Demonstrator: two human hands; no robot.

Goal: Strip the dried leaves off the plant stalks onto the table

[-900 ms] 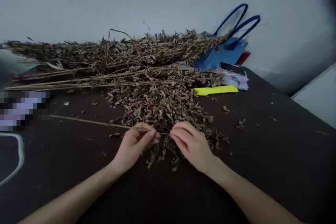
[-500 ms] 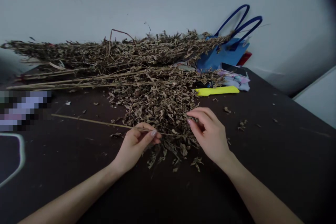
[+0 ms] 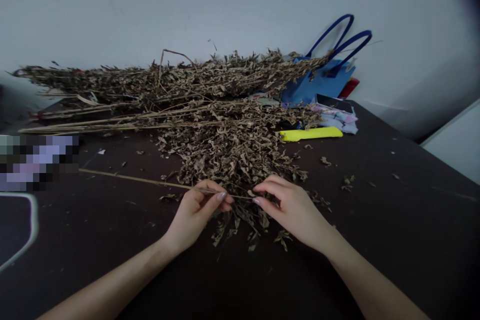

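Note:
My left hand (image 3: 198, 210) pinches a long thin dried stem (image 3: 135, 178) between thumb and fingers. The stem runs out to the left, and a short thinner end shows to the right of the fingertips. My right hand (image 3: 288, 205) is close by on the right, its thumb and forefinger closing around a small pale dried leaf (image 3: 251, 193) at that thin end. Beneath and behind both hands spreads a heap of crumpled dried leaves (image 3: 232, 155). How firmly the right fingertips grip the leaf is hard to see.
Long dried leafy stalks (image 3: 150, 80) lie along the wall behind the heap. At the back right are a blue bag (image 3: 311, 85) with handles, a yellow strip-like object (image 3: 311, 134) and a patterned cloth (image 3: 343, 121). A pale looped edge (image 3: 34, 217) shows at left on the dark table (image 3: 375, 200).
My right hand has moved left and down from over the heap to the thin end of the stem. My left hand keeps its hold on the stem. The view has shifted slightly.

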